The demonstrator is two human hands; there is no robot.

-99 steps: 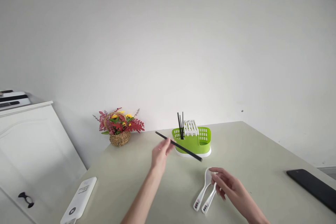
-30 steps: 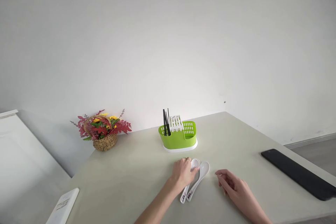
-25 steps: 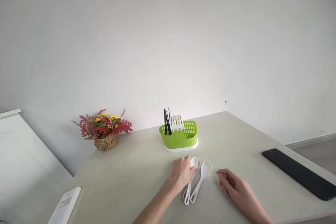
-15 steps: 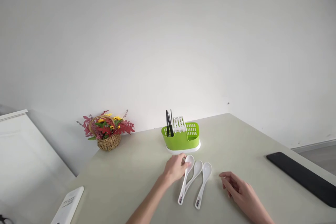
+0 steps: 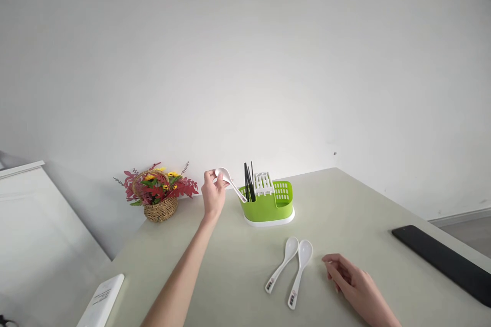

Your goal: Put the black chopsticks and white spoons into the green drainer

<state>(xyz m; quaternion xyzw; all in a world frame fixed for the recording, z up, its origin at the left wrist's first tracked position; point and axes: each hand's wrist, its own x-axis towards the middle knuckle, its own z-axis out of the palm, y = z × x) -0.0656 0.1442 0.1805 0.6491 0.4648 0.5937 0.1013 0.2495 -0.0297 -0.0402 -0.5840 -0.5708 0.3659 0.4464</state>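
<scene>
My left hand (image 5: 214,195) pinches a white spoon (image 5: 230,180) by its bowl, raised at the left end of a green cutlery holder (image 5: 266,213). The handle slants down to the right, its tip close to the holder's left compartment, where several black chopsticks (image 5: 249,184) stand. Whether the tip touches the holder I cannot tell. Two more white spoons lie on the table in front of the holder: one on the left (image 5: 283,261) and one on the right (image 5: 301,271). To the right of them my right hand (image 5: 351,281) rests near the tabletop, fingers loosely curled, with no object seen in it.
A wicker basket (image 5: 161,211) of artificial flowers stands at the back left. On the left edge lies a white box-like object (image 5: 100,300) with print. A long black object (image 5: 441,263) lies at the right. The wall (image 5: 245,61) rises behind the table (image 5: 215,271).
My left hand has lifted one spoon off the table and carried it up and left to the holder's left end. My right hand has stayed in nearly the same place.
</scene>
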